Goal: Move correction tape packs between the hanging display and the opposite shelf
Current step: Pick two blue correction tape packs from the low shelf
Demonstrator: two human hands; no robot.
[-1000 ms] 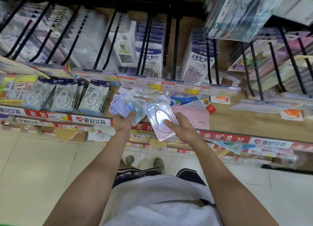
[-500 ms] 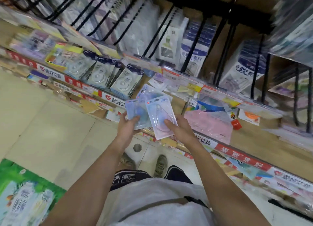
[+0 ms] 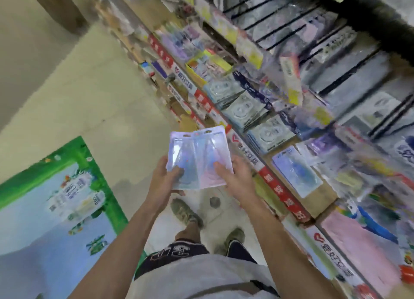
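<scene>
Correction tape packs (image 3: 197, 162), clear plastic blisters on pale blue and pink cards, sit fanned over the floor, the left hand (image 3: 164, 182) and right hand (image 3: 235, 180) each closing a grip on one side; their print is too blurred to read. Beside them, a red-and-white shelf strip (image 3: 277, 186) carries a heart logo and Chinese characters

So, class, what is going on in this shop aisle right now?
A person stands beside a stationery shelf, holding a fanned bunch of correction tape packs in both hands. The left hand grips the left side, the right hand the right. The packs are off the shelf, over the floor.
</scene>
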